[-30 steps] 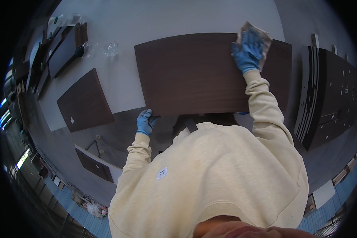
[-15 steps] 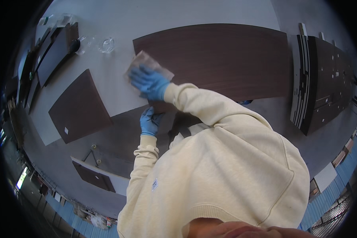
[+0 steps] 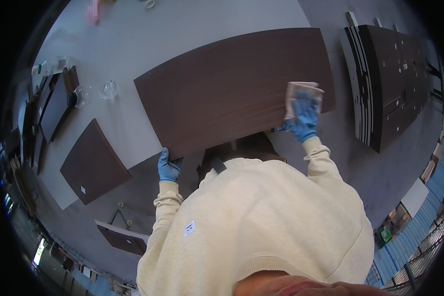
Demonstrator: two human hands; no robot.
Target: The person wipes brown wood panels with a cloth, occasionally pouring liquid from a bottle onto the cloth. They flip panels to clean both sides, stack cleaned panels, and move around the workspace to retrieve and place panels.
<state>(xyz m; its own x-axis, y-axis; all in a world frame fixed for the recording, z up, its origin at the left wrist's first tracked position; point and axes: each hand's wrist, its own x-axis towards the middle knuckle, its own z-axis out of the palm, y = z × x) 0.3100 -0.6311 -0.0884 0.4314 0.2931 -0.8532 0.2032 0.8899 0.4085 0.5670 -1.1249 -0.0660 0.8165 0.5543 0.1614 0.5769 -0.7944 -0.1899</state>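
A long dark brown wood-grain panel (image 3: 232, 84) lies across the pale worktable in front of me. My right hand (image 3: 304, 116), in a blue glove, presses a folded pinkish-beige cloth (image 3: 298, 90) on the panel's right end. The fingers lie over the cloth, slightly blurred. At the panel's near left corner is my left hand (image 3: 168, 168), also blue-gloved, gripping the edge. Some of its fingers are hidden at that edge.
A smaller brown panel (image 3: 94, 163) lies left on the pale tabletop (image 3: 123, 126). Behind it are a clear plastic cup (image 3: 108, 90) and stacked boards (image 3: 59, 106). At right stands a tall stack of brown panels (image 3: 389, 89). A wheeled trolley (image 3: 121, 232) sits low left.
My right hand has swept the cloth from the panel's left end to its right end. My left hand has shifted slightly left and down to the near corner. The view has shifted.
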